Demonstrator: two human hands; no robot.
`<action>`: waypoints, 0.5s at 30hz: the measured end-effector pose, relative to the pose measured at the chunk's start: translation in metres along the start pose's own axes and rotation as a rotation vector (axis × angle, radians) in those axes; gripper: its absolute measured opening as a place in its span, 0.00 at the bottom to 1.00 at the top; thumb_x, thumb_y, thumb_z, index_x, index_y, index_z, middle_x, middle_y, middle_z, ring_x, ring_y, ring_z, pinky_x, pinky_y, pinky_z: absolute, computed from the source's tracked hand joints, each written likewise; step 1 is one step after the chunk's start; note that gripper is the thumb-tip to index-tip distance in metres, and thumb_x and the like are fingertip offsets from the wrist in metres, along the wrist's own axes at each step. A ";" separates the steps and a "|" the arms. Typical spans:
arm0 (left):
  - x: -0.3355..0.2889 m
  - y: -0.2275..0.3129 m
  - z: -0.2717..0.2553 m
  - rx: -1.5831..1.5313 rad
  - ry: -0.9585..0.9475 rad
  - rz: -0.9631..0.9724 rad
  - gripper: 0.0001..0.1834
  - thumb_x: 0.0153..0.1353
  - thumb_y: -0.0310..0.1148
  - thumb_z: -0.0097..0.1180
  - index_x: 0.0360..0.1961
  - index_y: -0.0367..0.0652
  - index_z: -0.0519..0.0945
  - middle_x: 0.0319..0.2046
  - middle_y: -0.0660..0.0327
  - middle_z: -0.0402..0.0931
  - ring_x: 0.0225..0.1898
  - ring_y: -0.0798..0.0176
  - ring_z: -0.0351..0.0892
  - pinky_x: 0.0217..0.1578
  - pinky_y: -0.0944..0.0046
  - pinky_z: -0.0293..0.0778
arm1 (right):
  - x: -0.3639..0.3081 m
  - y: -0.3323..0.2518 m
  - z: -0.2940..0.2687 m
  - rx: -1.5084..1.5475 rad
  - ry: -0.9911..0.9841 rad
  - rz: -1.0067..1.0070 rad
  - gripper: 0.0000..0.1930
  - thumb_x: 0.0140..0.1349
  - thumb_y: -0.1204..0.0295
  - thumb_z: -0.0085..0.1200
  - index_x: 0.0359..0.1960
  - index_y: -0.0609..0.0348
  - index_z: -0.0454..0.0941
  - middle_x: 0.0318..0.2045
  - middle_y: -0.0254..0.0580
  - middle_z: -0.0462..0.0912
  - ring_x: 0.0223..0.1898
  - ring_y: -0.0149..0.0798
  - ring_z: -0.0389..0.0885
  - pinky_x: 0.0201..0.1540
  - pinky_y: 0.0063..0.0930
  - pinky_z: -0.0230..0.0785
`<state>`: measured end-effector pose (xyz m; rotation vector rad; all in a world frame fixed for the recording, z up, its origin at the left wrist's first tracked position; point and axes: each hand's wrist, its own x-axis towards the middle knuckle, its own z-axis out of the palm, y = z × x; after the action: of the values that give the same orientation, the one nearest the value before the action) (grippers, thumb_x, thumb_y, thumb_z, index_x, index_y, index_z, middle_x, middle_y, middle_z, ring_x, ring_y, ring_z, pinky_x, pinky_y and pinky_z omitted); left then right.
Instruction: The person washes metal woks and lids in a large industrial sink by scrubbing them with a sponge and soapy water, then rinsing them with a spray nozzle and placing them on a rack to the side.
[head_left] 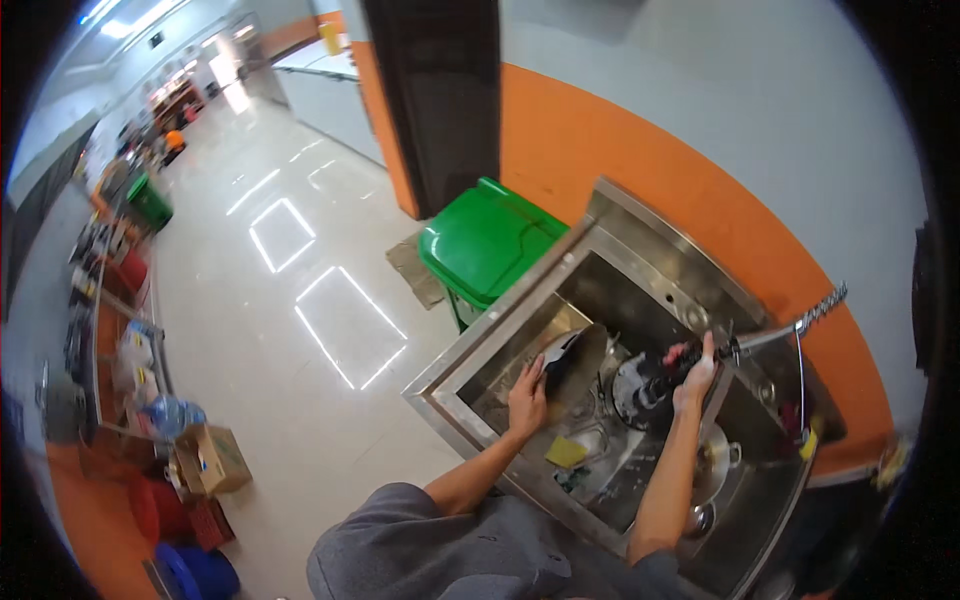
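Over the left basin of a steel double sink (pixel 455 408), my left hand (pixel 528 402) grips the edge of a dark, shallow, pan-like piece (pixel 580 365), held tilted. My right hand (pixel 697 382) is closed round the black spray head (pixel 657 390) of the tap, thumb pointing up; its fingers are partly hidden. Beneath the spray head is a round black-and-white thing (pixel 628 392), too blurred to name. A yellow sponge (pixel 567 452) lies in the left basin near my left forearm. A metal pot (pixel 714 455) with a loop handle sits in the right basin, partly behind my right forearm.
The tap's chrome arm (pixel 775 340) and spring hose rise at the right. Against the sink's left side stands a green lidded bin (pixel 490 240). Orange-and-grey wall (pixel 640 150) backs the sink. Far left are shelves, a cardboard box (pixel 212 460) and a blue bucket (pixel 200 575).
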<state>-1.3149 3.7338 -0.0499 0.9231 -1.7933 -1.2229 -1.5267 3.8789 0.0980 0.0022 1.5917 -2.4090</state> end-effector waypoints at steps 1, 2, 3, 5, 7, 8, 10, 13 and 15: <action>0.002 0.000 -0.005 -0.086 -0.042 -0.156 0.20 0.66 0.33 0.47 0.59 0.55 0.72 0.52 0.49 0.74 0.55 0.49 0.73 0.52 0.58 0.68 | -0.008 0.005 0.010 0.016 0.037 0.071 0.25 0.65 0.52 0.46 0.18 0.59 0.68 0.11 0.40 0.68 0.13 0.38 0.69 0.19 0.35 0.62; 0.004 0.003 -0.008 -0.090 -0.014 -0.153 0.20 0.66 0.33 0.47 0.59 0.55 0.72 0.52 0.49 0.74 0.55 0.49 0.73 0.52 0.58 0.68 | -0.011 0.011 0.012 0.015 0.009 0.072 0.25 0.65 0.52 0.46 0.18 0.59 0.68 0.11 0.40 0.68 0.13 0.38 0.69 0.19 0.35 0.62; 0.005 0.005 -0.011 -0.048 -0.015 -0.330 0.19 0.65 0.33 0.48 0.58 0.54 0.72 0.51 0.47 0.74 0.54 0.46 0.73 0.51 0.57 0.69 | -0.013 0.019 0.012 0.060 0.035 0.117 0.26 0.65 0.50 0.45 0.16 0.57 0.65 0.10 0.37 0.64 0.12 0.36 0.64 0.19 0.34 0.60; 0.004 -0.009 -0.010 0.008 0.016 -0.542 0.20 0.65 0.36 0.49 0.58 0.50 0.72 0.48 0.46 0.76 0.52 0.43 0.74 0.50 0.53 0.70 | -0.020 0.025 0.016 0.107 0.041 0.161 0.27 0.65 0.49 0.45 0.14 0.55 0.63 0.09 0.34 0.60 0.11 0.34 0.60 0.19 0.33 0.59; 0.000 -0.040 -0.001 -0.066 0.048 -0.600 0.20 0.64 0.34 0.49 0.57 0.49 0.73 0.48 0.48 0.77 0.51 0.46 0.75 0.50 0.54 0.70 | -0.026 0.027 0.018 0.297 -0.044 0.193 0.27 0.65 0.49 0.44 0.12 0.52 0.59 0.09 0.32 0.56 0.11 0.32 0.55 0.19 0.30 0.55; 0.001 -0.049 0.003 -0.131 0.062 -0.659 0.20 0.63 0.32 0.48 0.57 0.48 0.73 0.47 0.49 0.78 0.51 0.49 0.76 0.50 0.55 0.70 | -0.028 0.027 0.017 0.314 -0.081 0.171 0.27 0.65 0.49 0.43 0.12 0.50 0.58 0.09 0.31 0.55 0.12 0.31 0.55 0.20 0.28 0.54; 0.006 -0.058 0.012 -0.244 0.036 -0.726 0.20 0.61 0.27 0.46 0.56 0.47 0.74 0.46 0.50 0.78 0.50 0.49 0.77 0.48 0.54 0.72 | -0.033 0.023 0.017 0.323 -0.089 0.140 0.27 0.66 0.50 0.42 0.12 0.50 0.57 0.09 0.30 0.54 0.12 0.30 0.54 0.20 0.27 0.54; 0.012 -0.037 0.028 -0.582 -0.072 -0.892 0.27 0.54 0.18 0.42 0.56 0.47 0.72 0.47 0.51 0.76 0.49 0.49 0.76 0.46 0.52 0.75 | -0.035 0.024 0.006 0.262 -0.080 0.092 0.27 0.66 0.50 0.41 0.12 0.49 0.57 0.10 0.29 0.54 0.12 0.30 0.54 0.20 0.26 0.54; 0.018 -0.016 0.039 -0.815 -0.143 -0.978 0.32 0.50 0.13 0.39 0.57 0.47 0.70 0.48 0.51 0.74 0.49 0.48 0.76 0.46 0.50 0.77 | -0.039 0.022 0.006 0.273 -0.081 0.093 0.27 0.66 0.50 0.41 0.11 0.49 0.57 0.10 0.29 0.54 0.12 0.30 0.55 0.19 0.26 0.54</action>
<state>-1.3551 3.7296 -0.0710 1.2274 -0.6836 -2.4036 -1.4836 3.8739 0.0863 0.0280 1.1915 -2.4989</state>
